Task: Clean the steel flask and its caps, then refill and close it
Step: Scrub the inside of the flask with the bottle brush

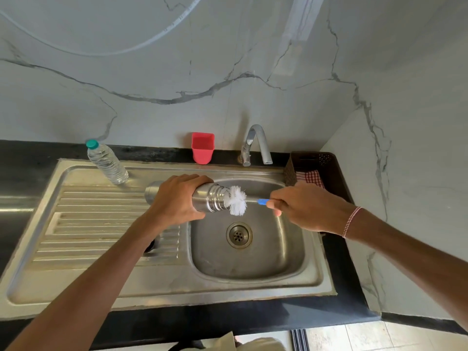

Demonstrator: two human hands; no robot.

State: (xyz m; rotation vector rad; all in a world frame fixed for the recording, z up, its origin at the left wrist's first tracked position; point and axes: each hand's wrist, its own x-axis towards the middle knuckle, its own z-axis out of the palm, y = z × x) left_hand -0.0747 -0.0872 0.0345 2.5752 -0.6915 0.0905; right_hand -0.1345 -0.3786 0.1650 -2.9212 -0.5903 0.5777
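Silver steel flask (210,200), white-bristled blue-handled brush (237,200), red cup (202,147), red-checked cloth (311,178), teal-capped bottle (107,162)

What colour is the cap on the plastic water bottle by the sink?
Teal green; the bottle cap shows clearly in the head view, the only view.

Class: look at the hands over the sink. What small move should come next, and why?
Probably push the white bristle bottle brush further into the steel flask. The left hand holds the flask sideways over the steel sink basin, its threaded mouth open, and the right hand has the bristles only at the mouth.
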